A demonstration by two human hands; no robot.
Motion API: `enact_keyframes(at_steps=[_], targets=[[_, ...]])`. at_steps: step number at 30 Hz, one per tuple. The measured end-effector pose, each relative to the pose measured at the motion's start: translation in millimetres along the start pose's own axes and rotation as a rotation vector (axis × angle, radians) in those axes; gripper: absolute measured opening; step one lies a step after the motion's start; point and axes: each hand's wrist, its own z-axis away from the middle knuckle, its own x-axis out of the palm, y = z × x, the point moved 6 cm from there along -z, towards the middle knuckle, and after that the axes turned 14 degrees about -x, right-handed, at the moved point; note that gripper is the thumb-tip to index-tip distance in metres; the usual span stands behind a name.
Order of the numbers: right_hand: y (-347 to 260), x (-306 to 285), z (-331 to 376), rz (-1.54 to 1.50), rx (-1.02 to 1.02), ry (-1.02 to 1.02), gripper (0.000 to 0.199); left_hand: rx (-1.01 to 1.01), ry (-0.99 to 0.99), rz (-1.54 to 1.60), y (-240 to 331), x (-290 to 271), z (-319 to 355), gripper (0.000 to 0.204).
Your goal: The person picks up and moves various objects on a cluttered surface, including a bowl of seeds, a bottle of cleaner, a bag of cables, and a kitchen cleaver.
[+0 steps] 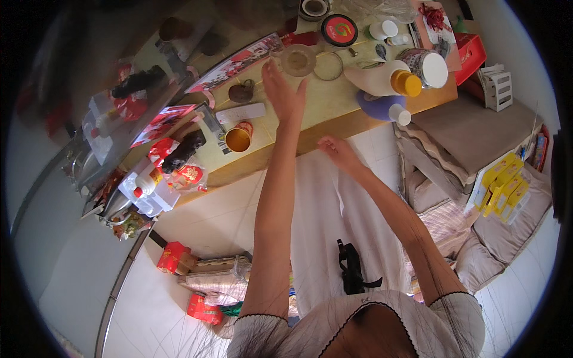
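Observation:
My left hand point(284, 95) reaches over the yellowish tabletop with its thumb and fingers apart, and nothing shows in its grasp. Just beyond its thumb stands a round translucent cup point(298, 62), with a clear ring-shaped lid or dish point(328, 66) to the right. Left of the hand lie a dark brown lumpy object point(241, 92), a white remote-like bar point(241, 113) and an orange-lined paper cup point(239, 138). In front of the table edge hangs my right hand point(342, 156), fingers loosely bent and apart, touching nothing visible.
A yellow-capped bottle point(376, 80), a purple bottle point(382, 108) and a white-lidded jar point(425, 67) crowd the table's right. A round red-topped tin point(339, 30) stands behind. A mirror-like panel point(149, 77) lines the left. A brown padded sofa point(477, 140) is at right.

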Motion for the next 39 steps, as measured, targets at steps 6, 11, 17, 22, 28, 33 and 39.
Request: enact_keyframes(at_steps=[6, 11, 17, 22, 28, 33, 39], targets=[[-21, -14, 15, 0.021, -0.049, 0.014, 0.012, -0.289, 0.131, -0.555, -96, -61, -8, 0.075], [-5, -21, 26, 0.124, -0.008, 0.046, 0.012, -0.388, -0.075, -0.809, -120, -42, -32, 0.07], [0, -19, 35, 0.175, -0.045, 0.046, 0.013, -0.346, -0.02, -0.507, -114, -37, -39, 0.064], [-5, -21, 37, 0.288, -0.035, -0.023, 0.012, -0.3, -0.236, 0.393, -79, -36, -17, 0.056], [-7, -12, 34, 0.339, -0.073, -0.033, 0.01, -0.158, -0.388, 0.781, -43, -62, 4, 0.059], [-9, -9, 33, 0.391, -0.112, -0.051, 0.01, -0.053, -0.431, 0.915, -23, -77, 8, 0.064], [0, -11, 38, 0.405, -0.023, -0.101, 0.013, -0.111, -0.473, 1.03, -5, -92, 13, 0.068]])
